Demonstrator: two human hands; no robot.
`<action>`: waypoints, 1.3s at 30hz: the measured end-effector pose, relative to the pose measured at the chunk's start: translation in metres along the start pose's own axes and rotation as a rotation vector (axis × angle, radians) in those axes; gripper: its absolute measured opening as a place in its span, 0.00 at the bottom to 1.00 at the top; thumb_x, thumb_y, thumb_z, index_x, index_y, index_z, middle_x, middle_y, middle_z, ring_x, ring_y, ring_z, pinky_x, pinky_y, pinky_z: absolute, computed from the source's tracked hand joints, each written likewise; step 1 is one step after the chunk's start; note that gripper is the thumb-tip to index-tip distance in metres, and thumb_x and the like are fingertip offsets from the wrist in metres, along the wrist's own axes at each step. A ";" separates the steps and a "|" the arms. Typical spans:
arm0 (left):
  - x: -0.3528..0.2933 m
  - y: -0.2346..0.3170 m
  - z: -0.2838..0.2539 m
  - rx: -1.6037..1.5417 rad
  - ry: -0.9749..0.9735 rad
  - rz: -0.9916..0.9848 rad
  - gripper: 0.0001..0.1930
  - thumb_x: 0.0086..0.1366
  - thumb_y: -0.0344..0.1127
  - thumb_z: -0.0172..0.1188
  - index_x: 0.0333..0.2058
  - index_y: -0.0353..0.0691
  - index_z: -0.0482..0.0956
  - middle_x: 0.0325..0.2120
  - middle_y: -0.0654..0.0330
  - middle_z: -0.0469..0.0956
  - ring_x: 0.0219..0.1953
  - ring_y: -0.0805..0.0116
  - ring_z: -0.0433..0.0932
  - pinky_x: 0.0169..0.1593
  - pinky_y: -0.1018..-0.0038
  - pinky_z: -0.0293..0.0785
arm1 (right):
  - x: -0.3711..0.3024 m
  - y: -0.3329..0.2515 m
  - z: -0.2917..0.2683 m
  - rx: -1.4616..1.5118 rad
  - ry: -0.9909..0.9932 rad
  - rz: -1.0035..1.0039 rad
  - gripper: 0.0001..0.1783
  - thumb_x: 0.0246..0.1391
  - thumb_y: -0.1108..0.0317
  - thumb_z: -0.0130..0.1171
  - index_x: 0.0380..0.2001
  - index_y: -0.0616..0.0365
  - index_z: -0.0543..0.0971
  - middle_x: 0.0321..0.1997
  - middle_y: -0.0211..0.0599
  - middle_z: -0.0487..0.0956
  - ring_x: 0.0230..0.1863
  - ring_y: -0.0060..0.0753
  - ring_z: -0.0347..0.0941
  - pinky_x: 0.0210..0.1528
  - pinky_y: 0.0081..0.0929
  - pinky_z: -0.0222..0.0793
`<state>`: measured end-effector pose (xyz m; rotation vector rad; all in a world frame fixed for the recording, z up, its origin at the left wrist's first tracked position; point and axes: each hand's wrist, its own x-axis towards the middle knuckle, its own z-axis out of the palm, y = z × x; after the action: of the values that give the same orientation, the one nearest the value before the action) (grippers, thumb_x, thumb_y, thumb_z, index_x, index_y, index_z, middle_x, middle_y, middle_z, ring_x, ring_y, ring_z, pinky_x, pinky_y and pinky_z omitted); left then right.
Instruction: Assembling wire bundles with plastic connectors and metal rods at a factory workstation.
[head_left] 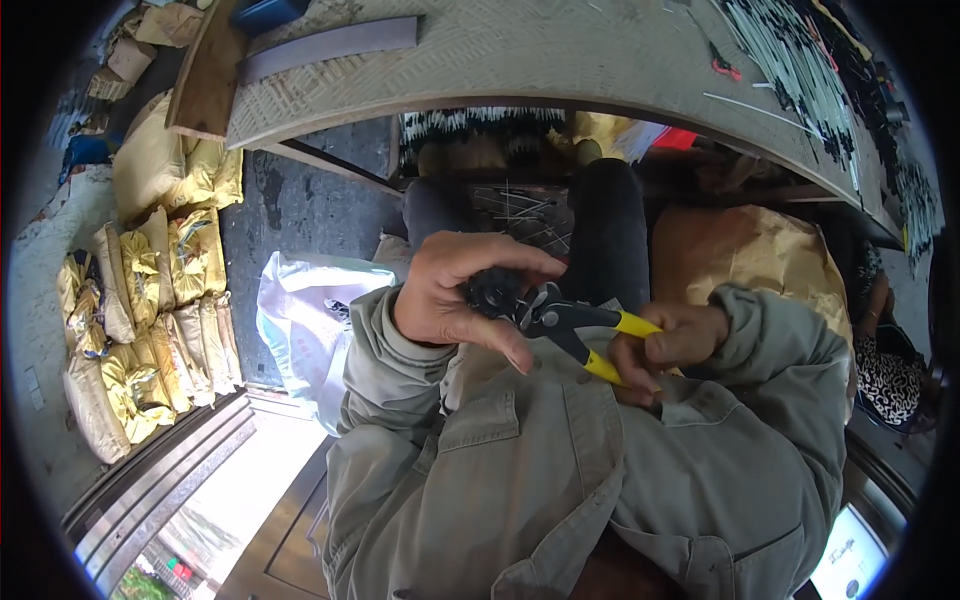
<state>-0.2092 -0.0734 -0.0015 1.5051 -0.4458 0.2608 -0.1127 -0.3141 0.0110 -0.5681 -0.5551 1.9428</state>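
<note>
My left hand (435,290) curls its thumb and fingers around a small dark black part (492,290), held in front of my chest. Its exact kind is hard to make out. A pair of cutting pliers (560,318) with black and yellow handles is in my right hand (680,338), whose fingers wrap the handle ends. The metal jaws of the pliers are right at the black part, partly hidden by it, so whether they grip it cannot be told. The two handles stand apart.
A worktable (560,60) curves across the top, bearing bundled pale thin rods (790,70) and red-handled scissors (725,68). Stacked yellowish sacks (150,330) stand at the left. A white plastic bag (300,310) and a large brown paper bag (745,245) flank me. Another person (888,370) is at the right edge.
</note>
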 end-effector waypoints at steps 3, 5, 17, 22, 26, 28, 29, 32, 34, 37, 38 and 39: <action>0.001 0.004 -0.008 -0.005 -0.070 -0.015 0.44 0.26 0.56 0.72 0.37 0.23 0.75 0.22 0.57 0.76 0.23 0.74 0.73 0.27 0.80 0.67 | 0.012 0.019 0.005 0.115 -0.066 -0.109 0.23 0.60 0.49 0.41 0.23 0.57 0.69 0.21 0.34 0.68 0.18 0.17 0.62 0.21 0.15 0.58; -0.003 0.004 -0.009 0.002 -0.025 -0.011 0.47 0.27 0.60 0.70 0.40 0.23 0.73 0.22 0.56 0.76 0.23 0.73 0.74 0.27 0.80 0.68 | 0.014 0.023 0.007 0.128 -0.005 -0.074 0.23 0.60 0.49 0.42 0.21 0.56 0.66 0.19 0.35 0.66 0.18 0.17 0.61 0.21 0.14 0.56; -0.007 -0.016 0.053 -0.165 0.663 0.224 0.67 0.31 0.81 0.45 0.59 0.26 0.45 0.49 0.41 0.64 0.41 0.56 0.75 0.44 0.67 0.72 | 0.106 0.036 -0.043 -0.491 0.906 -0.852 0.12 0.55 0.70 0.50 0.42 0.64 0.73 0.40 0.34 0.74 0.40 0.21 0.69 0.42 0.17 0.64; -0.023 -0.034 0.057 0.285 0.660 0.443 0.66 0.34 0.66 0.67 0.61 0.32 0.37 0.59 0.45 0.50 0.59 0.50 0.57 0.54 0.52 0.62 | 0.113 0.046 -0.049 -0.423 0.869 -0.882 0.11 0.56 0.67 0.51 0.39 0.63 0.74 0.41 0.33 0.72 0.42 0.21 0.68 0.43 0.18 0.64; -0.026 -0.020 0.073 0.698 0.671 -0.028 0.52 0.39 0.28 0.72 0.59 0.30 0.46 0.52 0.46 0.61 0.53 0.53 0.66 0.55 0.61 0.64 | 0.106 0.048 -0.048 -0.524 0.804 -0.856 0.12 0.56 0.68 0.52 0.40 0.63 0.74 0.42 0.34 0.72 0.43 0.22 0.68 0.45 0.22 0.64; -0.027 -0.012 0.066 0.611 0.578 -0.070 0.44 0.41 0.26 0.70 0.56 0.30 0.54 0.47 0.48 0.67 0.49 0.56 0.70 0.54 0.63 0.64 | 0.104 0.055 -0.049 -0.452 0.755 -0.818 0.11 0.55 0.70 0.52 0.41 0.63 0.74 0.42 0.35 0.72 0.43 0.23 0.68 0.46 0.23 0.64; -0.027 -0.006 0.064 0.528 0.484 -0.111 0.36 0.43 0.24 0.68 0.52 0.29 0.62 0.41 0.51 0.72 0.45 0.59 0.74 0.53 0.64 0.65 | 0.104 0.057 -0.049 -0.379 0.703 -0.781 0.11 0.54 0.71 0.53 0.41 0.63 0.75 0.43 0.36 0.72 0.44 0.25 0.68 0.46 0.25 0.65; -0.026 0.006 0.056 0.401 0.581 -0.099 0.18 0.46 0.20 0.63 0.38 0.31 0.72 0.32 0.56 0.76 0.36 0.66 0.77 0.47 0.71 0.69 | 0.108 0.059 -0.049 -0.591 0.720 -0.928 0.11 0.52 0.73 0.54 0.39 0.62 0.75 0.44 0.39 0.72 0.45 0.30 0.69 0.45 0.25 0.65; -0.032 0.008 0.046 0.383 0.570 -0.021 0.13 0.47 0.19 0.61 0.33 0.33 0.73 0.30 0.57 0.76 0.31 0.72 0.75 0.41 0.77 0.70 | 0.096 0.033 -0.030 -0.784 0.762 -0.857 0.11 0.50 0.74 0.55 0.38 0.62 0.76 0.45 0.41 0.72 0.45 0.33 0.70 0.46 0.27 0.65; -0.043 0.016 0.045 0.287 0.639 -0.199 0.13 0.46 0.18 0.61 0.33 0.33 0.73 0.28 0.58 0.76 0.30 0.74 0.74 0.37 0.81 0.69 | 0.067 0.002 -0.029 -1.708 0.937 -0.781 0.08 0.46 0.71 0.56 0.30 0.63 0.72 0.50 0.45 0.69 0.49 0.39 0.69 0.43 0.30 0.67; -0.046 0.009 0.045 0.177 0.712 -0.159 0.12 0.45 0.18 0.62 0.29 0.34 0.71 0.24 0.59 0.74 0.27 0.77 0.72 0.32 0.82 0.66 | 0.063 -0.007 -0.027 -1.696 0.933 -0.787 0.08 0.46 0.71 0.56 0.30 0.63 0.72 0.50 0.45 0.69 0.49 0.39 0.69 0.43 0.30 0.67; -0.049 0.010 0.045 0.176 0.706 -0.170 0.12 0.45 0.18 0.62 0.29 0.34 0.71 0.24 0.59 0.74 0.27 0.77 0.72 0.32 0.82 0.66 | 0.055 -0.018 -0.021 -1.998 0.948 -0.776 0.08 0.45 0.71 0.57 0.30 0.61 0.72 0.51 0.43 0.69 0.51 0.39 0.67 0.48 0.34 0.64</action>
<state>-0.2622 -0.1123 -0.0139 1.4985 0.2732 0.6786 -0.1091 -0.2538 -0.0030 -1.8528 -1.5763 -0.2805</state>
